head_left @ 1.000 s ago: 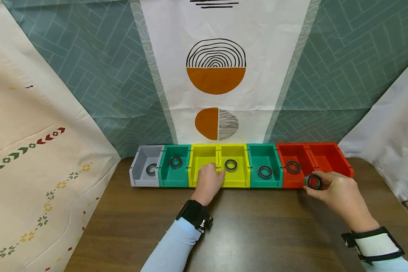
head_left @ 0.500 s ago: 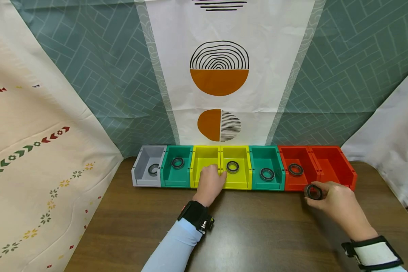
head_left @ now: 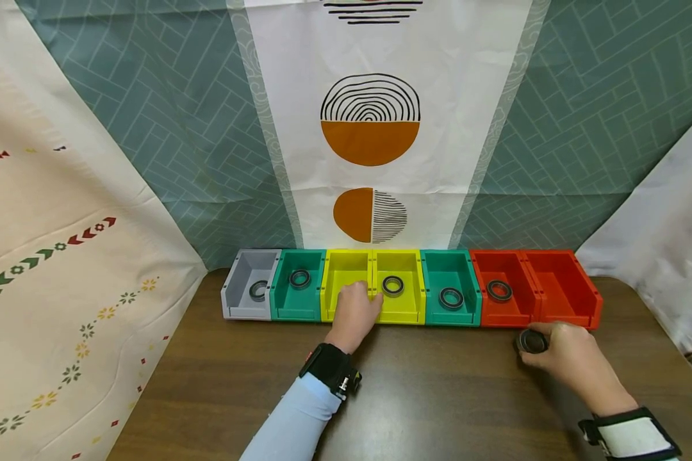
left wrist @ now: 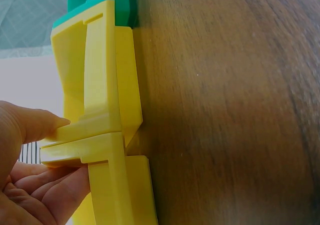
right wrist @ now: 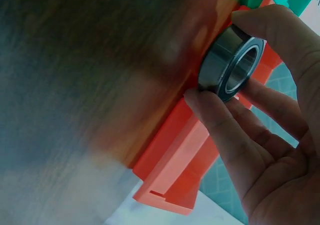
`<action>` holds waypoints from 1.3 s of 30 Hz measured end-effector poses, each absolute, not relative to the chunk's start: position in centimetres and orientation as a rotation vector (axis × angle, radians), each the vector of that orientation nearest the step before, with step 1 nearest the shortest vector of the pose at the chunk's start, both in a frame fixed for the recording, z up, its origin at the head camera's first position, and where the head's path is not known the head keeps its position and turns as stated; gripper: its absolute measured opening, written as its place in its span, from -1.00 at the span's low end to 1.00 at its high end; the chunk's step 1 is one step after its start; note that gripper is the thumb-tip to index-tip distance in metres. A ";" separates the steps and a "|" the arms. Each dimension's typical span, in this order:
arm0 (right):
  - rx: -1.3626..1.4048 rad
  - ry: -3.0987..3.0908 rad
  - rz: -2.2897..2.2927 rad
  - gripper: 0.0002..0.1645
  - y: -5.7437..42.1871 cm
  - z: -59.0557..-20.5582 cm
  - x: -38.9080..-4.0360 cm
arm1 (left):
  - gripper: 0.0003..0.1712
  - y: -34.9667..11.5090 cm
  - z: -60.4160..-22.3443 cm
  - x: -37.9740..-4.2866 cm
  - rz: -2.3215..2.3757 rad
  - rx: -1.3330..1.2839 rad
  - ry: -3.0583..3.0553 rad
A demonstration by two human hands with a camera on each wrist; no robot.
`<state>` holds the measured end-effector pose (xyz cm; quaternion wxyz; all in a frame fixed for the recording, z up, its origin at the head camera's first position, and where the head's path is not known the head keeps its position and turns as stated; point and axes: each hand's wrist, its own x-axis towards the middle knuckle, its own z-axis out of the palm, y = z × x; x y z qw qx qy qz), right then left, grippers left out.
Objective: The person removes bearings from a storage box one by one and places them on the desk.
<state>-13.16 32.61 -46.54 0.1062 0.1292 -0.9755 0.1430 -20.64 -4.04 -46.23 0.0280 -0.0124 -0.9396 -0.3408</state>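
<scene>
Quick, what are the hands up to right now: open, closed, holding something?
Left hand: closed, pinching the adjoining walls of two yellow bins.
Right hand: closed, holding a metal ring.

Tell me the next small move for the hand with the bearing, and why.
Probably lower the bearing onto the table. The right hand pinches it in front of the red bins, over bare wood rather than inside a bin, so setting it down there looks simplest. The left hand is occupied, gripping the yellow bins.
</scene>
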 end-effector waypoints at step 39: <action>0.311 -2.979 0.484 -0.62 33.4 -47.4 -13.2 | -0.69 -4.2 -46.3 -20.6 -1.056 -0.044 -2.875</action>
